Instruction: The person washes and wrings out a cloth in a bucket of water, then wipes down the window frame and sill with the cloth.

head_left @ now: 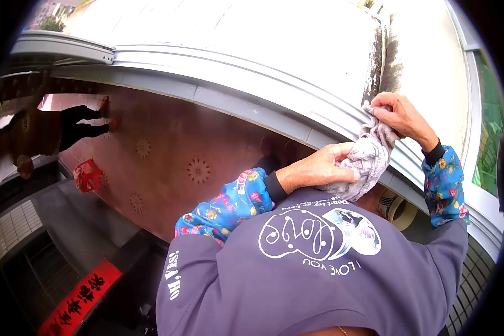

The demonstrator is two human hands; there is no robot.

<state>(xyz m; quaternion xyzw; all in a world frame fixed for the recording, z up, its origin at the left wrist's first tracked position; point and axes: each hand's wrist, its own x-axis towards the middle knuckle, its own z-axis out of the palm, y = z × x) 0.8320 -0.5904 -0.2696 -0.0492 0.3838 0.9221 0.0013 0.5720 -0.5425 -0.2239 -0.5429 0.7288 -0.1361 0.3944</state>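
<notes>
A crumpled light grey cloth (369, 154) hangs between my two hands above the window track (252, 75). My left hand (322, 167) holds the lower part of the cloth, its thumb and fingers curved round the fabric. At the cloth's upper end, my right hand (400, 116) pinches a gathered piece close to the outer edge of the track. Both forearms are in blue flowered sleeve covers, and the purple shirt fills the view below them.
Beyond the track lies a pale ledge (297, 50) with a dark stained groove (377, 56). Another person (45, 131) stands at the far left near a red basket (88, 175). A round container (395, 208) is below the track, and a window frame (473, 185) rises at right.
</notes>
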